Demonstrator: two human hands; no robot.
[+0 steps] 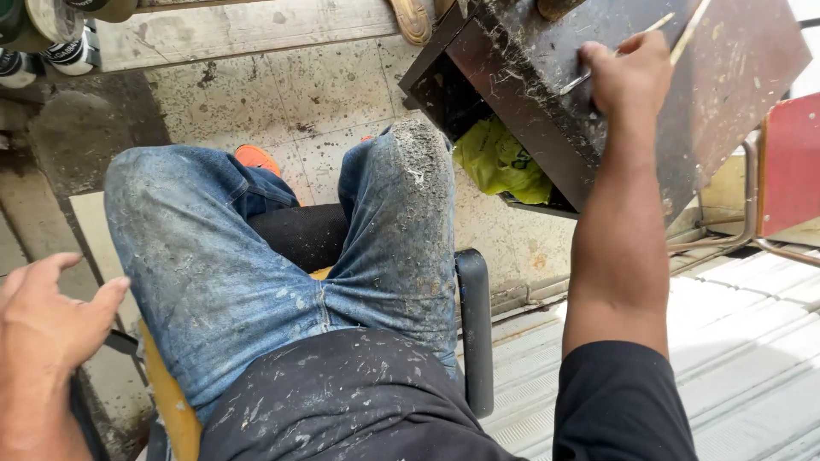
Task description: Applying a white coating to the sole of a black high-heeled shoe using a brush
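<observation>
right hand [628, 72] pinches a thin stick [688, 32] over the dusty tabletop [726, 77]; keep that grip steady. left hand [47, 320] hangs spread, empty.

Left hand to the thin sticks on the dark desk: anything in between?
Yes. The left hand hangs open at the lower left, and the person's own jeans-clad legs lie between it and the dark desk. The right hand already rests on the desk at the thin sticks, nothing between them.
</observation>
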